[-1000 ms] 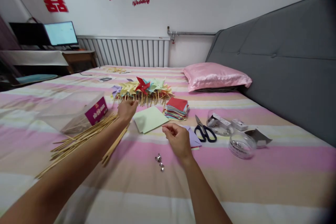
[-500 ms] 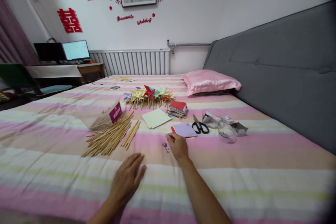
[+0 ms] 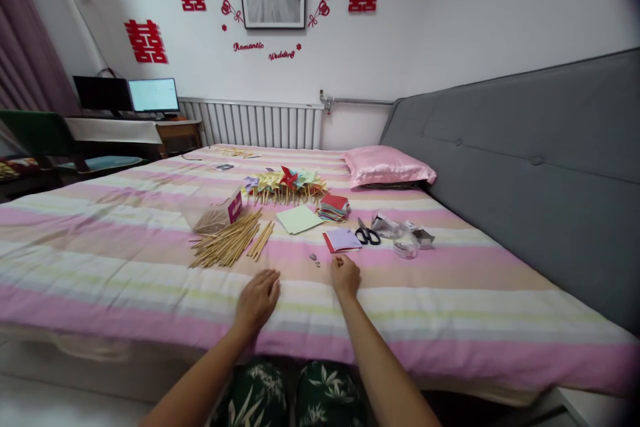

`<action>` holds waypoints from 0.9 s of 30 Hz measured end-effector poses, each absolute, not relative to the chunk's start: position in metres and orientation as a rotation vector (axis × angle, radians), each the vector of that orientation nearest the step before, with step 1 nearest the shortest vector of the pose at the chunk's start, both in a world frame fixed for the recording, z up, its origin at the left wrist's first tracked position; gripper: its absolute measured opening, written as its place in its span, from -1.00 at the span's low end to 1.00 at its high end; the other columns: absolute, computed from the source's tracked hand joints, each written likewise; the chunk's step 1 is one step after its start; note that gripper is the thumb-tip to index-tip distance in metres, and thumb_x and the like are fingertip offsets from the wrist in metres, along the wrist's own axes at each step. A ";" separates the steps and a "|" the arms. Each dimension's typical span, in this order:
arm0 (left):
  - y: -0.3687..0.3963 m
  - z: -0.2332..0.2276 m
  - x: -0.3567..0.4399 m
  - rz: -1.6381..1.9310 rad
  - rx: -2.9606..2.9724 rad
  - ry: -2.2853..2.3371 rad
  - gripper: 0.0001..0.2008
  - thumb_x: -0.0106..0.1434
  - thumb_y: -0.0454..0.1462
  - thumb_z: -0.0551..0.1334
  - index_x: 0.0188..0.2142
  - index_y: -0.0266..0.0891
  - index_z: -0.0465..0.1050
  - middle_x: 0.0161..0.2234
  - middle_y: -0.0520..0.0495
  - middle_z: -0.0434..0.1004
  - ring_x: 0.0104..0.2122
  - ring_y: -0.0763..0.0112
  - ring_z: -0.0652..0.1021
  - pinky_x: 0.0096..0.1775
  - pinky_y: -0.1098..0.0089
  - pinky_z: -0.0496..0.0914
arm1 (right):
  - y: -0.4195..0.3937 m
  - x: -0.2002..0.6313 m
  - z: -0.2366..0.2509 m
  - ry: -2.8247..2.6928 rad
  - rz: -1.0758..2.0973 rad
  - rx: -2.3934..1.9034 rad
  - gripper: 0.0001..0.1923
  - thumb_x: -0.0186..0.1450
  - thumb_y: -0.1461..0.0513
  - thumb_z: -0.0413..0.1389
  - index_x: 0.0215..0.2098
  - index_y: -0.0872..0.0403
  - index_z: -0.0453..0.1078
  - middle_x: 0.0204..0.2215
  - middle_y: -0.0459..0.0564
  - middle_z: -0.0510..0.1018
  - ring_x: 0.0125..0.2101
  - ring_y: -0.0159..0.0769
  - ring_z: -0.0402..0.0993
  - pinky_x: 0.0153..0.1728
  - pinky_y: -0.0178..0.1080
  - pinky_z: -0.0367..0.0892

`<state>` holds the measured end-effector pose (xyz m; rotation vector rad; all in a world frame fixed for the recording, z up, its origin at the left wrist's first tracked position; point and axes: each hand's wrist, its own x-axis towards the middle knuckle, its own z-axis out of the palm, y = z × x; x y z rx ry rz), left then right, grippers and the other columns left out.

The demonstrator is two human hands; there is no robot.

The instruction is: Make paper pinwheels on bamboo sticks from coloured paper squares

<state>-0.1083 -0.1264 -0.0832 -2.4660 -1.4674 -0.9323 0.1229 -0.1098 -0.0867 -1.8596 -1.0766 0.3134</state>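
Note:
My left hand [image 3: 259,298] rests on the striped bedspread with its fingers lying flat, holding nothing. A few wooden sticks [image 3: 261,241] lie in front of it, beside a larger pile of sticks [image 3: 227,241]. My right hand [image 3: 345,275] is closed on the bedspread; anything inside its curled fingers is hidden. Just left of it lie small silvery pieces [image 3: 315,259], too small to name. Beyond the right hand sit a purple paper square [image 3: 343,239] over red paper, black-handled scissors [image 3: 367,235], a pale green sheet [image 3: 300,219] and a stack of coloured paper squares [image 3: 333,207].
Several paper pinwheels [image 3: 289,180] on sticks are grouped farther back. A clear box [image 3: 213,211] with a purple label stands left, a round clear container [image 3: 405,245] right. A pink pillow [image 3: 387,165] lies near the grey headboard [image 3: 500,147]. The bed's front edge crosses my forearms.
My view has tilted and drawn back, showing my knees and the bed's front edge. My right hand has drawn back from the purple paper and its fingers are more curled.

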 end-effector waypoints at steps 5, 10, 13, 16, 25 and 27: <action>-0.128 -0.087 -0.111 -0.933 -2.476 -1.448 -0.65 0.27 -0.22 0.01 -0.06 -0.23 0.47 -0.08 -0.17 0.53 -0.01 0.20 0.47 0.06 0.17 0.32 | -0.113 0.119 -0.086 -1.105 0.270 -1.898 -0.74 0.21 0.20 -0.03 -0.32 -0.01 0.51 -0.41 0.00 0.60 -0.39 -0.23 0.45 -0.43 -0.29 0.15; -0.130 -0.090 -0.113 -0.906 -2.478 -1.411 -0.63 0.27 -0.21 0.01 -0.03 -0.25 0.44 -0.05 -0.18 0.51 0.01 0.19 0.45 0.08 0.15 0.29 | -0.115 0.118 -0.086 -1.125 0.232 -1.929 -0.74 0.22 0.20 -0.04 -0.31 0.01 0.50 -0.39 0.01 0.60 -0.39 -0.24 0.44 -0.46 -0.30 0.11; -0.130 -0.093 -0.114 -0.888 -2.487 -1.391 -0.61 0.28 -0.20 0.00 0.00 -0.28 0.41 -0.03 -0.20 0.49 0.03 0.18 0.43 0.10 0.15 0.27 | -0.118 0.117 -0.087 -1.130 0.210 -1.943 -0.73 0.22 0.21 -0.05 -0.31 0.02 0.50 -0.40 0.02 0.60 -0.40 -0.24 0.43 -0.46 -0.30 0.10; -0.129 -0.096 -0.115 -0.878 -2.494 -1.385 -0.60 0.28 -0.19 0.01 0.02 -0.31 0.40 0.00 -0.23 0.47 0.05 0.16 0.41 0.11 0.13 0.25 | -0.121 0.117 -0.087 -1.142 0.189 -1.946 -0.74 0.23 0.21 -0.05 -0.34 0.02 0.49 -0.42 0.01 0.59 -0.42 -0.24 0.42 -0.46 -0.31 0.09; -0.128 -0.098 -0.115 -0.868 -2.427 -1.383 -0.62 0.27 -0.20 0.02 -0.01 -0.28 0.41 -0.02 -0.21 0.48 0.04 0.16 0.41 0.09 0.15 0.28 | -0.121 0.116 -0.089 -1.147 0.163 -1.949 -0.74 0.23 0.23 -0.06 -0.35 0.05 0.48 -0.45 -0.01 0.58 -0.45 -0.30 0.42 -0.46 -0.33 0.10; -0.126 -0.100 -0.116 -0.898 -2.397 -1.371 -0.63 0.26 -0.19 0.04 -0.03 -0.30 0.42 -0.05 -0.22 0.50 0.02 0.15 0.42 0.07 0.14 0.30 | -0.120 0.116 -0.090 -1.140 0.160 -1.955 -0.74 0.23 0.22 -0.05 -0.35 0.05 0.49 -0.46 -0.01 0.58 -0.45 -0.31 0.42 -0.47 -0.35 0.10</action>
